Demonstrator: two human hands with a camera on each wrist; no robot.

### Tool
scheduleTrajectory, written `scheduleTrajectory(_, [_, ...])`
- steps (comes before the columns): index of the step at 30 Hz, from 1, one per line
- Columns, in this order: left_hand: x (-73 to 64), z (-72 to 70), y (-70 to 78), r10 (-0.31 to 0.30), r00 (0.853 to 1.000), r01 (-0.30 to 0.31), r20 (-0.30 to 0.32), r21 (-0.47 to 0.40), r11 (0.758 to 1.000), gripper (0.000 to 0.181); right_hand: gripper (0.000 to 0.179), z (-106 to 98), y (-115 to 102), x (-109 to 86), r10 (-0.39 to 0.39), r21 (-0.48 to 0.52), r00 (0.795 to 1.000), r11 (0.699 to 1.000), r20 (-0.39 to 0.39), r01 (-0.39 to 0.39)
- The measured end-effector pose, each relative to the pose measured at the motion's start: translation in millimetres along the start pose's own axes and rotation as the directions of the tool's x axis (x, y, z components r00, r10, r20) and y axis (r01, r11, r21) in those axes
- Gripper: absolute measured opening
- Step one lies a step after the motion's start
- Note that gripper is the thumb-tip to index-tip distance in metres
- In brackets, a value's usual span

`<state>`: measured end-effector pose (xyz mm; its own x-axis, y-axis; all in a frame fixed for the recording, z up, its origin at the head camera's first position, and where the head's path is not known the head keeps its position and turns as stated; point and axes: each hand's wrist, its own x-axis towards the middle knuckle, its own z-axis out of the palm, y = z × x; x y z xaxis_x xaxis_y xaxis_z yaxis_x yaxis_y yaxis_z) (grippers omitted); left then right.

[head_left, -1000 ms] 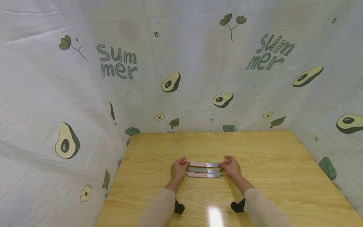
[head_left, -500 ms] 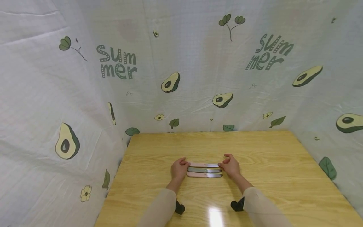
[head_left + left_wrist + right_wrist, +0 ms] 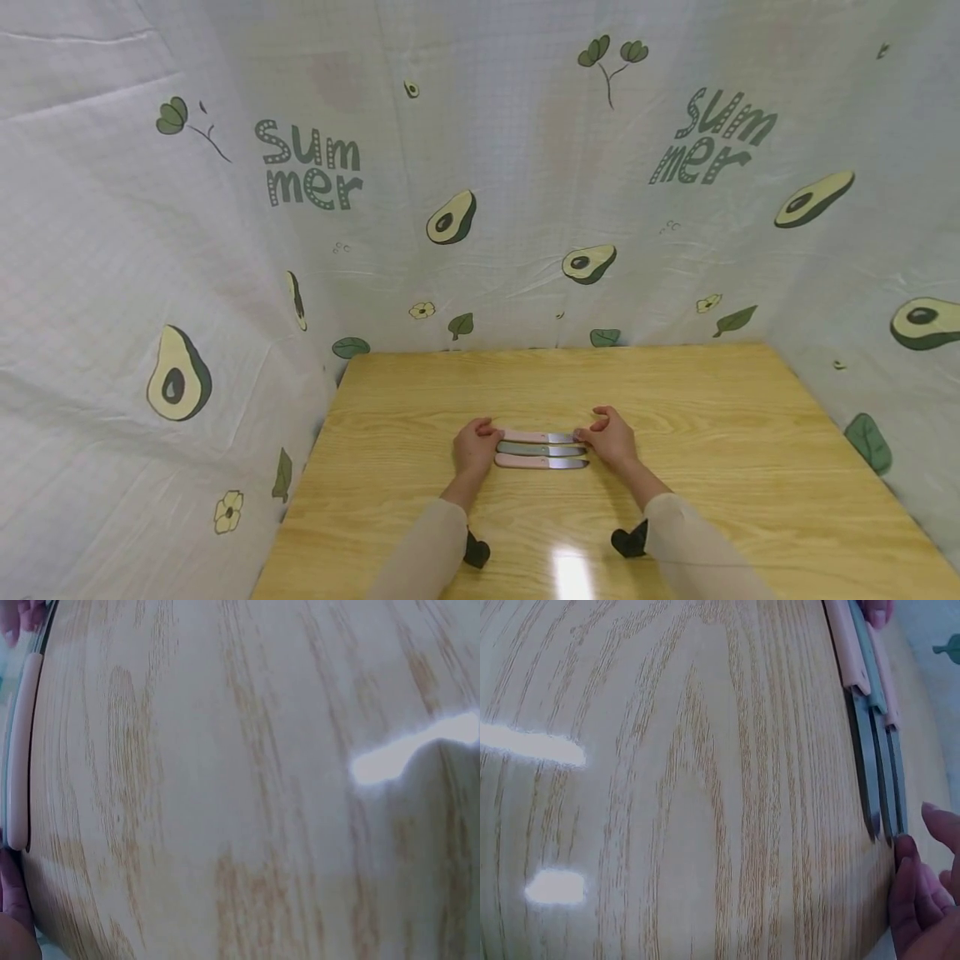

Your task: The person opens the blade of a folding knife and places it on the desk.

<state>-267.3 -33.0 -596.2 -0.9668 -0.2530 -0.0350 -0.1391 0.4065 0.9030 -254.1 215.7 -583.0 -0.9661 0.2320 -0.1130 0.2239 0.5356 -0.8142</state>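
Three table knives lie side by side, blades to the right. The near one is a pink-handled knife (image 3: 522,461), the middle one a green-handled knife (image 3: 522,449), and the far one another pink-handled knife (image 3: 525,436). My left hand (image 3: 472,447) pinches the handle end of the far pink knife. The right hand (image 3: 612,437) has its fingertips on that knife's blade tip, covering it, with one finger raised apart. In the right wrist view the bent fingers (image 3: 905,889) sit at the blade ends. The left wrist view shows the near pink handle (image 3: 24,750).
The knives lie on a wood-grain table (image 3: 420,383). A white cloth (image 3: 510,150) printed with avocados and leaves hangs behind and at both sides. A bright reflection (image 3: 572,571) shows on the table's near part.
The right fingertips have shifted slightly left along the far knife's blade tip, and the raised finger is a little higher than a second ago. The left hand and the knives have hardly moved.
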Motion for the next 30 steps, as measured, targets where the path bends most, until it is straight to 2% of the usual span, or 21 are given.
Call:
scheduleTrajectory(9, [1.6,-2.7,4.0,-0.032,0.999,0.032,-0.005,0.011,0.999,0.032,0.057,-0.8,2.9,1.5,-0.046,-0.002,0.999,0.999,0.021,0.046])
scheduleTrajectory(14, [4.2,-5.3,5.4,-0.074,0.997,0.073,-0.006,-0.022,0.997,0.033,0.056,-1.9,4.0,2.7,-0.055,0.016,0.997,0.998,0.047,0.055])
scheduleTrajectory(17, [6.7,-7.9,4.0,-0.068,0.997,0.067,-0.021,-0.044,0.997,0.031,0.057,-3.5,4.4,4.0,-0.058,0.03,0.997,0.998,0.056,0.056])
scheduleTrajectory(23, [11.7,-14.5,0.0,0.032,0.999,-0.032,-0.022,0.001,0.999,0.031,0.054,-10.4,9.3,8.3,-0.067,0.068,0.996,0.996,0.05,0.064])
scheduleTrajectory(26, [13.8,-18.7,-1.3,0.083,0.996,-0.083,-0.019,0.011,0.997,0.031,0.05,-14.9,11.8,9.6,-0.078,0.054,0.996,0.996,0.049,0.075])
scheduleTrajectory(30, [15.3,-24.6,-3.1,0.119,0.992,-0.117,-0.041,0.036,0.992,0.032,0.048,-20.0,14.6,10.1,-0.09,0.049,0.993,0.995,0.07,0.087])
